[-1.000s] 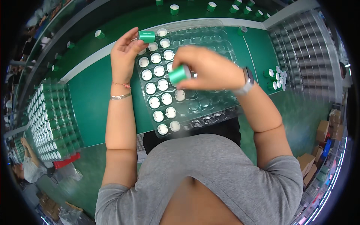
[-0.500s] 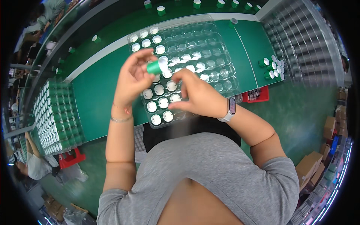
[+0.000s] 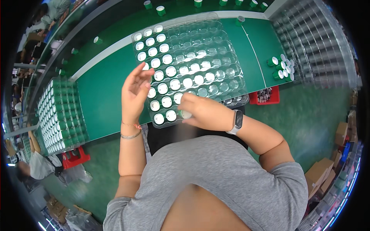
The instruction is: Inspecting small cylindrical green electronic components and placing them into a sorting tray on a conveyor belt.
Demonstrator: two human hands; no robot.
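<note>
A clear plastic tray (image 3: 216, 50) with rows of round pockets lies on the green bench in front of me. Several green cylinders with white round tops (image 3: 162, 88) fill its left columns. My right hand (image 3: 206, 112) is at the tray's near edge, thumb and fingers closed around a green cylinder with a white top (image 3: 185, 114), in or just over a pocket of the nearest row. The fingers partly hide that cylinder. Over the tray's left edge, my left hand (image 3: 135, 90) is raised with loosely bent fingers apart and nothing in it.
More white-topped cylinders (image 3: 283, 68) stand grouped on the bench at right, beside upright clear trays (image 3: 312, 50). A filled tray (image 3: 58, 115) stands at left. Single cylinders (image 3: 161, 10) line the green strip behind the bench. Red bins (image 3: 271, 96) sit below the bench edge.
The green cylinder that my left hand held is gone from it, and that hand has opened and lowered slightly. My right hand has moved down to the near row and closed on a cylinder.
</note>
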